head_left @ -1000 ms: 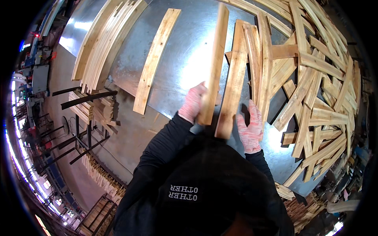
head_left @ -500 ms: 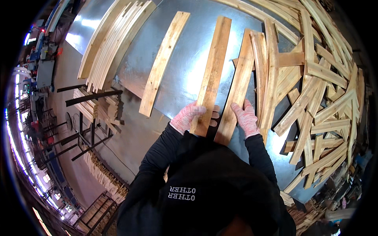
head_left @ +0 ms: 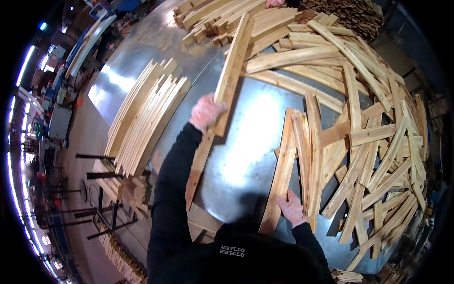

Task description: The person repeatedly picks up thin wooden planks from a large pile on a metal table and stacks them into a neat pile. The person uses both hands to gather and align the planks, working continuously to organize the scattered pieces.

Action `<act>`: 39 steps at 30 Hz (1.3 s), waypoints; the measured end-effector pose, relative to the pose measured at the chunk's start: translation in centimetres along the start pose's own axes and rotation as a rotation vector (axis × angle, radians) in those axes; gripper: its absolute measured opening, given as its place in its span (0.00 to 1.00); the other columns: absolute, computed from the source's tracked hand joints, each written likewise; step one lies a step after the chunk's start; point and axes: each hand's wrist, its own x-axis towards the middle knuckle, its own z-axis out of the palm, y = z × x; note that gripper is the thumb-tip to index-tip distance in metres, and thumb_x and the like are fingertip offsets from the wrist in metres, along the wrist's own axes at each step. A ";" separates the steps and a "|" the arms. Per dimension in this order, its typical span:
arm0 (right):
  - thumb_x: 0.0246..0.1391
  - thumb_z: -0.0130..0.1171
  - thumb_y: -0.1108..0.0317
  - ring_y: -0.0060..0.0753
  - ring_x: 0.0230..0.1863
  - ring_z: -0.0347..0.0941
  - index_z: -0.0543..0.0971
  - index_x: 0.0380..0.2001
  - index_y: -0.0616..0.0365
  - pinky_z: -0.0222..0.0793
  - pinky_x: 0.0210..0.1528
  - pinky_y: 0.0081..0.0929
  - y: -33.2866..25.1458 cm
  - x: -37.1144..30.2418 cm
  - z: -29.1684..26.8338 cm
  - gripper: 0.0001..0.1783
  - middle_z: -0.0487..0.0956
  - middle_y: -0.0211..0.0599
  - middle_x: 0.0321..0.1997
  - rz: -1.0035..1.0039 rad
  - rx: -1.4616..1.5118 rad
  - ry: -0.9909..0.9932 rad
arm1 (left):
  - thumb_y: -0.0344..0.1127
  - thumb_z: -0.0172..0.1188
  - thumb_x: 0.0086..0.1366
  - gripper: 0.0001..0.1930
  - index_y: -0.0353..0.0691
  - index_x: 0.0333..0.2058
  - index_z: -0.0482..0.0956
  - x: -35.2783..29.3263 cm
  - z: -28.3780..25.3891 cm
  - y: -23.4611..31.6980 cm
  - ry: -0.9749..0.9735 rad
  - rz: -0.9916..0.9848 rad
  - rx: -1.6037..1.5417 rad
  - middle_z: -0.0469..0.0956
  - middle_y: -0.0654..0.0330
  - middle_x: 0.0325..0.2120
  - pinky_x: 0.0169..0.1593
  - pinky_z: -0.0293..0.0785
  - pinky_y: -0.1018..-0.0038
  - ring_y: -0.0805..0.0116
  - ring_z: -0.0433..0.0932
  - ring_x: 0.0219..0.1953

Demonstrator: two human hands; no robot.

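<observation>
My left hand (head_left: 206, 112), in a pink-and-white knit glove, grips the near part of a long wooden board (head_left: 235, 61). That board slants away from me and overlaps the upper end of another board (head_left: 199, 163) lying on the metal table (head_left: 246, 156). Its far end reaches a stack at the back. My right hand (head_left: 292, 208), gloved alike, holds the right edge of a second wooden board (head_left: 282, 165) near its close end; its thumb lies over the wood and some fingers are partly hidden. Several curved boards (head_left: 314, 156) lie just right of it.
A neat stack of boards (head_left: 151, 118) stands at the table's left. Loose boards (head_left: 378, 142) lie in a jumbled heap on the right. Beyond are more stacked boards (head_left: 222, 19) and another person's gloved hand (head_left: 274, 3). A black metal rack (head_left: 113, 213) stands at lower left.
My left hand has carried its board forward and to the left, over the board lying there. My right hand stays at the other board. The view has shifted, showing more of the far table.
</observation>
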 end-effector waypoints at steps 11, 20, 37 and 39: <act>0.54 0.68 0.52 0.46 0.44 0.82 0.79 0.47 0.60 0.75 0.48 0.40 -4.4 0.3 -1.9 0.26 0.84 0.47 0.40 0.290 0.101 -0.059 | 0.47 0.63 0.63 0.19 0.45 0.49 0.78 28.9 2.9 9.7 0.276 0.006 0.762 0.81 0.50 0.50 0.54 0.76 0.53 0.46 0.79 0.55; 0.53 0.68 0.48 0.53 0.38 0.81 0.78 0.50 0.58 0.78 0.39 0.44 -9.0 5.3 0.8 0.29 0.84 0.48 0.37 0.002 0.065 0.172 | 0.45 0.66 0.62 0.34 0.36 0.60 0.62 8.5 7.8 3.6 0.164 0.427 -0.078 0.76 0.41 0.51 0.53 0.74 0.58 0.47 0.77 0.52; 0.44 0.72 0.44 0.56 0.56 0.72 0.58 0.72 0.56 0.69 0.57 0.49 -1.8 -1.1 -1.1 0.57 0.74 0.54 0.58 0.094 -0.426 0.720 | 0.24 0.67 0.58 0.33 0.33 0.61 0.64 -13.2 24.9 -6.0 -0.225 -0.135 -0.674 0.80 0.53 0.46 0.50 0.79 0.67 0.61 0.80 0.44; 0.43 0.73 0.43 0.56 0.56 0.72 0.60 0.71 0.55 0.69 0.57 0.48 -0.7 -3.7 -1.5 0.56 0.73 0.54 0.58 -0.034 -0.394 0.826 | 0.23 0.66 0.58 0.32 0.33 0.60 0.65 -14.1 25.3 -6.2 -0.249 -0.136 -0.749 0.80 0.53 0.46 0.49 0.79 0.67 0.60 0.81 0.44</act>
